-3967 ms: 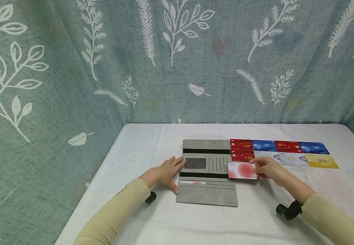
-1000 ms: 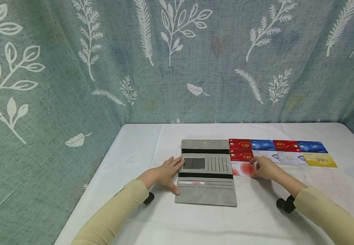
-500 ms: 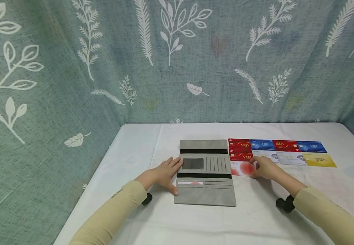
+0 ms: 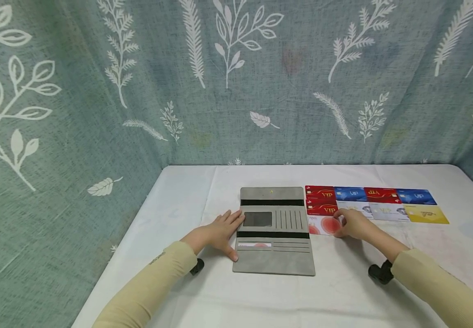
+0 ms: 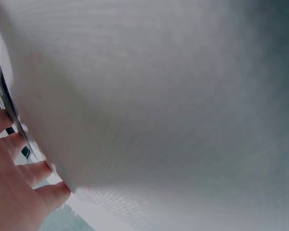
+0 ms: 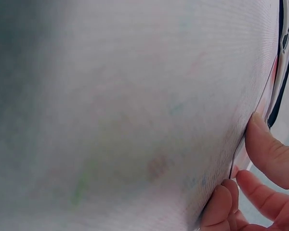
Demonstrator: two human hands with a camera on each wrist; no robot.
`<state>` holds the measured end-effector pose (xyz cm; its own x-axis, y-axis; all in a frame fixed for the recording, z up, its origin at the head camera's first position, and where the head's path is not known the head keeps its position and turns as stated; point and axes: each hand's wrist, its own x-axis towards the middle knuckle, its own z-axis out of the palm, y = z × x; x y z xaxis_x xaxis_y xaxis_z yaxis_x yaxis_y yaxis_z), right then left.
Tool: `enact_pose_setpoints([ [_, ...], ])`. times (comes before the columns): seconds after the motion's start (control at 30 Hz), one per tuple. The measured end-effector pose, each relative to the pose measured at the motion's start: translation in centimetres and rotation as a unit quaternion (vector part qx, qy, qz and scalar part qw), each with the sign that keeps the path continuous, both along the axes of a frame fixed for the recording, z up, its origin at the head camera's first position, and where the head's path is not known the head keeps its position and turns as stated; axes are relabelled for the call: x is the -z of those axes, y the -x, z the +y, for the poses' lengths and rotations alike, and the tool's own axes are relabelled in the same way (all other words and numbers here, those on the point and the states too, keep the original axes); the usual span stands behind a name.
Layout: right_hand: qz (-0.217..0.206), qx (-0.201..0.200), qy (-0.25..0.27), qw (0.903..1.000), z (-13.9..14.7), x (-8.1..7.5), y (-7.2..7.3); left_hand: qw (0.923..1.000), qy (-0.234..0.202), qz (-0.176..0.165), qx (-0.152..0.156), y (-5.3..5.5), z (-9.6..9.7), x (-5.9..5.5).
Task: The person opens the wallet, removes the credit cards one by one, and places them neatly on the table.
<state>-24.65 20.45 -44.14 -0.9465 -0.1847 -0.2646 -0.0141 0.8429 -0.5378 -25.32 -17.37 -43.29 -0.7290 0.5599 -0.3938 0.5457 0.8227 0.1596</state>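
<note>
A grey card wallet (image 4: 277,265) lies unfolded on the white tabletop, with card slots and a dark window on its middle panel. A white and red card (image 4: 261,245) peeks out of a slot on its lower panel. My left hand (image 4: 220,231) rests with spread fingers along the wallet's left edge. Right of the wallet, another white card with red circles (image 4: 320,225) lies just below a red VIP card. My right hand (image 4: 355,225) pinches that card's right end; in the right wrist view the thumb (image 6: 267,149) is at its edge.
Two rows of cards lie to the right: red VIP cards (image 4: 320,207), blue cards (image 4: 351,194), silver-white cards (image 4: 389,212) and a gold card (image 4: 426,214). Behind the table (image 4: 187,196) hangs a green leaf-patterned curtain (image 4: 277,114). Black wrist cameras (image 4: 381,273) sit under both wrists.
Four seconds ago the right hand held the circle-patterned card over the wallet's right edge; it now lies beside the wallet, under the red card. Since a second ago the hands have barely moved.
</note>
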Motion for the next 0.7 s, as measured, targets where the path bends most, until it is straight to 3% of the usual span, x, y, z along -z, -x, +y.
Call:
enact_pose_setpoints([
  [0.57,-0.029,0.014,0.019,0.9993,0.37,-0.32,0.21,1.0000,0.005,0.002,0.002,0.07,-0.02,0.24],
  [0.7,-0.013,0.005,0.023,0.9996,0.22,-0.85,0.24,0.9999,0.007,0.008,0.003,0.03,-0.07,0.24],
])
